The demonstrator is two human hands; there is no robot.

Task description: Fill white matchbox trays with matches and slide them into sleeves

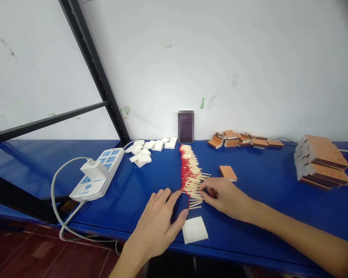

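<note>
A long row of red-tipped matches (189,170) lies on the blue table (266,181), running from the wall toward me. My left hand (159,224) rests flat with fingers stretched out, its fingertips at the red heads of the near end of the row. My right hand (224,197) is on the other side, fingers curled and pinching at the wooden ends of the nearest matches. A white inner matchbox tray (194,229) lies near the front edge, beside my left thumb. One orange matchbox sleeve (228,172) lies just beyond my right hand.
A white power strip (100,173) with a plugged adapter and cable sits at left. Several white trays (149,148) lie near the wall. Orange matchboxes (245,139) are heaped at the back, a bigger stack (321,160) at right. A black shelf strut (98,73) slants behind.
</note>
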